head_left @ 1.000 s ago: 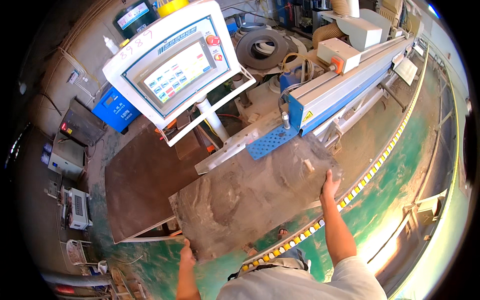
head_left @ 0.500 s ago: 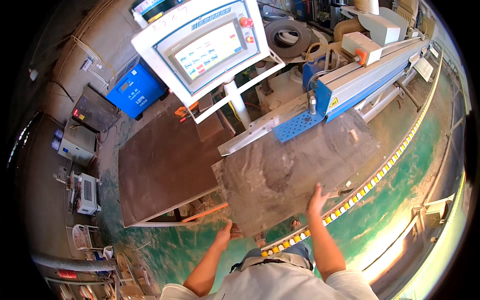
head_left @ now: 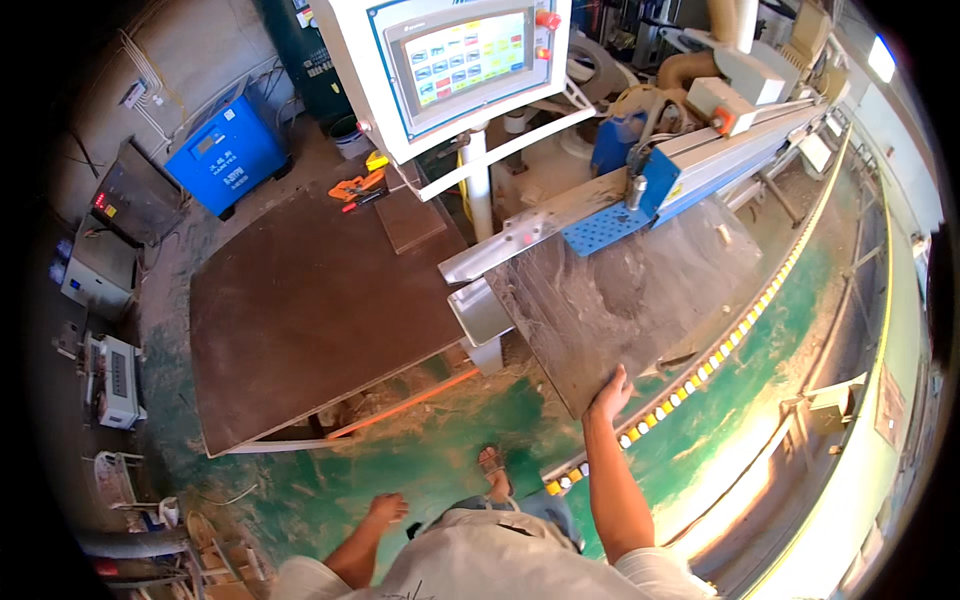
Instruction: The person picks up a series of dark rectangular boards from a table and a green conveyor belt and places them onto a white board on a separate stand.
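Leftmost, a blue box-shaped machine (head_left: 228, 150) stands on the floor beyond a large dark brown flat board (head_left: 320, 300) lying on a low frame. Nearer the person, the left hand (head_left: 387, 508) hangs free at their side, fingers loosely curled and holding nothing. Above, a white control panel with a lit touchscreen (head_left: 465, 55) rises on a pole. To its right, the right hand (head_left: 609, 395) rests with fingers spread on the near edge of a dusty grey rectangular panel (head_left: 625, 295), which lies flat on the machine's table, its far edge against the long blue and grey rail (head_left: 715, 150). A yellow dotted strip (head_left: 745, 310) curves along the green floor (head_left: 470, 440).
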Action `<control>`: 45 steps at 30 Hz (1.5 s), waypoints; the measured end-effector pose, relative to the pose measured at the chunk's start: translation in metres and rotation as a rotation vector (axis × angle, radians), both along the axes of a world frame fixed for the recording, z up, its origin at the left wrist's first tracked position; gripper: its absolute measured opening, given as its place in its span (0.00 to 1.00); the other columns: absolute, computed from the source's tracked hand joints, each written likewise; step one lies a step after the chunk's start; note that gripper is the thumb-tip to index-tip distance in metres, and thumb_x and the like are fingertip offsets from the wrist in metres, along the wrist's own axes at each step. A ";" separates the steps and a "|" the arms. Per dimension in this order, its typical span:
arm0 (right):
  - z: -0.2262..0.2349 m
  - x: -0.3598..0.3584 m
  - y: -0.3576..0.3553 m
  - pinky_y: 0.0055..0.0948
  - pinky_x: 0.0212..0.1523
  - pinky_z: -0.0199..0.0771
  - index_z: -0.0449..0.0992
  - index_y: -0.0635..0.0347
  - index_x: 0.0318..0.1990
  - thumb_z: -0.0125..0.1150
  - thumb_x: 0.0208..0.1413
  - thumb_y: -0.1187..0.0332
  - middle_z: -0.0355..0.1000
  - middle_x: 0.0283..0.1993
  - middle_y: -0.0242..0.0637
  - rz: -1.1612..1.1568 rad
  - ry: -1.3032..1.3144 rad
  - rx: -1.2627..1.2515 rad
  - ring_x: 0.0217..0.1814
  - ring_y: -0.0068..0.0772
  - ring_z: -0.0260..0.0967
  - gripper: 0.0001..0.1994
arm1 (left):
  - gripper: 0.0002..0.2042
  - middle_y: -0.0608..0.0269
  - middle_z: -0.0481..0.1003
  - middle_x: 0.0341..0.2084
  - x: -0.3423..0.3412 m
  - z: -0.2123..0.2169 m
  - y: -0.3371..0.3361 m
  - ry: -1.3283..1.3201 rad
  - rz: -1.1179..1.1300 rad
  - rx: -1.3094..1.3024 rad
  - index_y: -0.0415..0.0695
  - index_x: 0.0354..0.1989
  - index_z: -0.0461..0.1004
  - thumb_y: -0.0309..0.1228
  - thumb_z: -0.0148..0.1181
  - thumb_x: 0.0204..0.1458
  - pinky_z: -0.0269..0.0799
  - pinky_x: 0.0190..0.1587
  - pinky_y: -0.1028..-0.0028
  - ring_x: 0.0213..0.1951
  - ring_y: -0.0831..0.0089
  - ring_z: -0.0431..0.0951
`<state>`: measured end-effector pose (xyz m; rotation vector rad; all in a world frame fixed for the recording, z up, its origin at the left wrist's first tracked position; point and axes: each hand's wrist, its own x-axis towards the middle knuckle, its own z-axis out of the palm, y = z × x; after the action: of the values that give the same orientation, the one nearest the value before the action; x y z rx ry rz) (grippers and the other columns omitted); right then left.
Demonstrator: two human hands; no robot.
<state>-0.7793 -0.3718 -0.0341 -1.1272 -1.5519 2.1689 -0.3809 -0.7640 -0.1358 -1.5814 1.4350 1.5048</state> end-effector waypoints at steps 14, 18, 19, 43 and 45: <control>-0.015 0.248 0.105 0.29 0.32 0.74 0.77 0.64 0.42 0.53 0.66 0.50 0.77 0.28 0.37 0.441 -0.015 0.005 0.28 0.28 0.74 0.22 | 0.20 0.50 0.78 0.42 -0.143 -0.005 0.052 0.124 -0.790 -0.152 0.34 0.45 0.76 0.40 0.64 0.55 0.78 0.43 0.63 0.41 0.59 0.82; -0.080 0.424 0.158 0.32 0.33 0.75 0.69 0.62 0.60 0.61 0.59 0.56 0.78 0.28 0.41 0.526 -0.421 0.498 0.30 0.32 0.76 0.26 | 0.28 0.47 0.68 0.60 -0.078 -0.008 0.068 0.180 -1.011 -0.305 0.35 0.56 0.73 0.34 0.71 0.47 0.69 0.59 0.59 0.60 0.54 0.70; -0.120 0.483 0.167 0.33 0.34 0.75 0.64 0.60 0.65 0.64 0.56 0.58 0.78 0.29 0.43 0.469 -0.451 0.709 0.31 0.34 0.76 0.31 | 0.25 0.47 0.72 0.55 -0.065 -0.025 0.056 0.265 -1.091 -0.383 0.35 0.54 0.74 0.34 0.70 0.48 0.72 0.56 0.58 0.56 0.54 0.74; -0.135 1.015 -0.011 0.44 0.51 0.75 0.79 0.62 0.49 0.60 0.52 0.62 0.78 0.48 0.51 -0.402 -1.119 0.328 0.49 0.46 0.77 0.19 | 0.19 0.60 0.78 0.26 0.054 -0.008 0.309 0.335 -1.745 0.096 0.39 0.41 0.80 0.46 0.59 0.60 0.75 0.27 0.68 0.25 0.69 0.78; -0.145 1.009 -0.016 0.42 0.48 0.77 0.79 0.62 0.48 0.62 0.52 0.62 0.78 0.46 0.50 -0.526 -1.113 0.301 0.46 0.45 0.78 0.18 | 0.20 0.60 0.78 0.26 0.057 -0.003 0.362 0.275 -1.878 0.011 0.39 0.40 0.80 0.47 0.57 0.60 0.75 0.28 0.69 0.25 0.69 0.78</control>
<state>0.2294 -0.3883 -0.1796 -2.4566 -1.5207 0.8881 -0.3238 -0.4025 -0.1390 0.3635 1.9184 0.4393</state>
